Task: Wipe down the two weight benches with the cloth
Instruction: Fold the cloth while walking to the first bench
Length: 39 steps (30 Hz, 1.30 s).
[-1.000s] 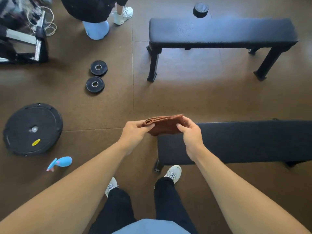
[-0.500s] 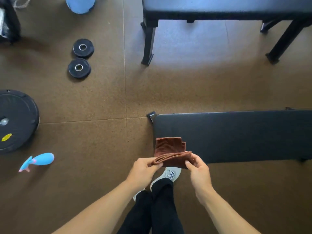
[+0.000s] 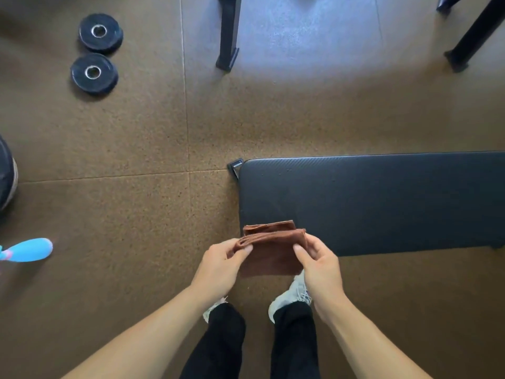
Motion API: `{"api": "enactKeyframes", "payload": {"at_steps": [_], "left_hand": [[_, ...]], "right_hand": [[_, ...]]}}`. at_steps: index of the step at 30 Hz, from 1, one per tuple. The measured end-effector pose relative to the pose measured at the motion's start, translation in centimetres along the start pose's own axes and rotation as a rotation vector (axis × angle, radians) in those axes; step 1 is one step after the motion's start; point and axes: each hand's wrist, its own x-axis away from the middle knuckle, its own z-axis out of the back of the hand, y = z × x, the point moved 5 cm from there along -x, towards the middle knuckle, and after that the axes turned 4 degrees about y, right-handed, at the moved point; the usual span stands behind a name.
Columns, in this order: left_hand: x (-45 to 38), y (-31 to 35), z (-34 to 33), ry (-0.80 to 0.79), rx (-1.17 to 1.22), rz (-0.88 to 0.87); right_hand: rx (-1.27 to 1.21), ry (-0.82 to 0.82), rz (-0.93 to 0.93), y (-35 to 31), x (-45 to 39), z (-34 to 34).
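We stand at the left end of the near bench (image 3: 382, 203), its black pad still to be wiped; only the legs of the far bench (image 3: 228, 34) show at the top. The folded brown cloth (image 3: 273, 250) hangs at the pad's near corner, our left hand (image 3: 221, 266) and right hand (image 3: 319, 266) each pinching a side edge. We judge it best to keep the fold flat, lay it at this end, and sweep lengthwise in overlapping passes.

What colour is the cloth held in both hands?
Reddish brown cloth, seen best in the head view.
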Motion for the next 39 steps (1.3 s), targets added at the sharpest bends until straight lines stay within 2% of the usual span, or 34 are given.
{"api": "enactKeyframes", "payload": {"at_steps": [6,8,14,17,21,23,27,32,35,39], "left_hand": [[-4.7,4.5,0.9,0.162,0.061,-0.045],[-5.4,3.2,0.1,0.105,0.105,0.054],[0.1,-4.8,-4.3,-0.142,-0.046,0.344],[3.4,-7.5,-5.5,-0.186,-0.042,0.432],[4.8,-8.0,-5.8,-0.227,0.025,0.49],[4.5,-6.6,-5.3,-0.229,0.03,0.446],[2.2,-2.3,-2.8,-0.122,0.036,0.275],[-2.4,5.9,0.2,0.117,0.026,-0.096],[-5.4,10.1,0.9,0.154,0.068,-0.216],[-7.8,13.7,1.9,0.186,0.166,-0.257]], "right_hand": [[-0.082,-0.068,0.204,-5.8,-5.1,-0.5],[-0.064,-0.109,0.139,-4.5,-6.0,-0.7],[0.188,-0.241,-0.296,8.7,-2.2,-0.7],[0.174,-0.214,-0.375,11.7,1.0,0.0],[0.149,-0.179,-0.37,10.5,2.2,0.8],[0.144,-0.223,-0.317,8.8,1.8,0.8],[0.101,-0.249,-0.093,3.6,-0.6,0.8],[-0.009,-0.113,0.263,-5.4,-6.2,0.9],[-0.046,-0.053,0.349,-9.5,-8.8,0.7],[-0.135,-0.063,0.386,-14.0,-10.2,0.6]]}}
